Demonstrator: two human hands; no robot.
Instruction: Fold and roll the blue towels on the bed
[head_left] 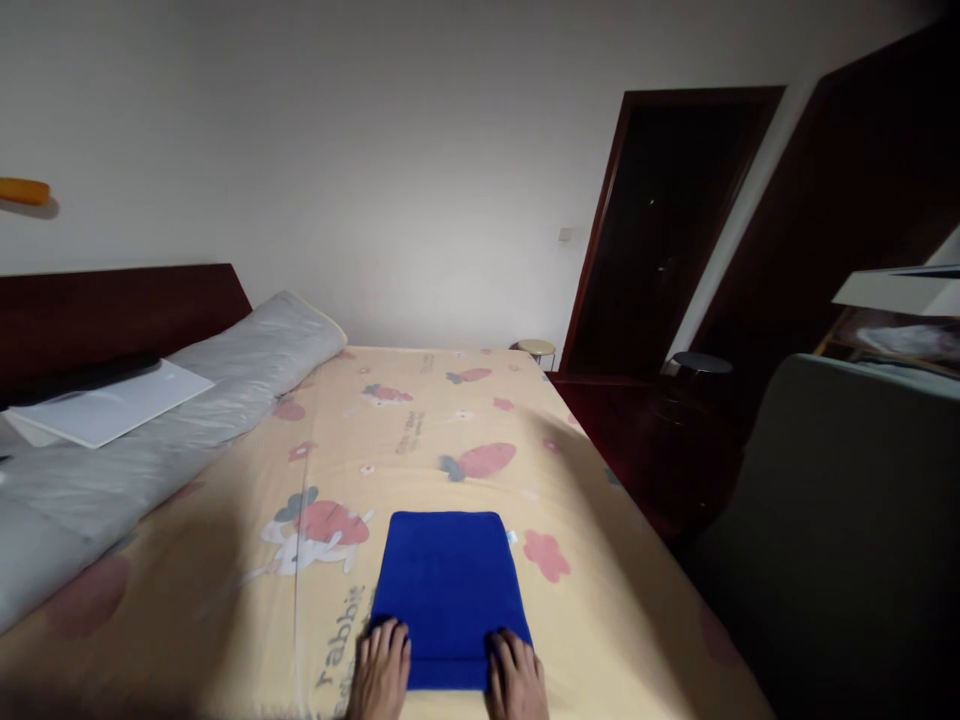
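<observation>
A blue cloth, perhaps a towel, lies flat on the bed with a small white tag at its right edge. A crease or fold line runs across the cloth near its front edge. My left hand rests on the near left corner, fingers laid on the fabric. On the near right corner lies my right hand, its fingers slightly apart and touching the cloth. Both palms face down, and the lower parts of the hands are cut off by the frame.
The bed carries a yellow patterned sheet. A rolled grey quilt lies along the left, with a white flat board or folder on it. To the right stand a dark chair back and a dark stool; a pale stool is beyond.
</observation>
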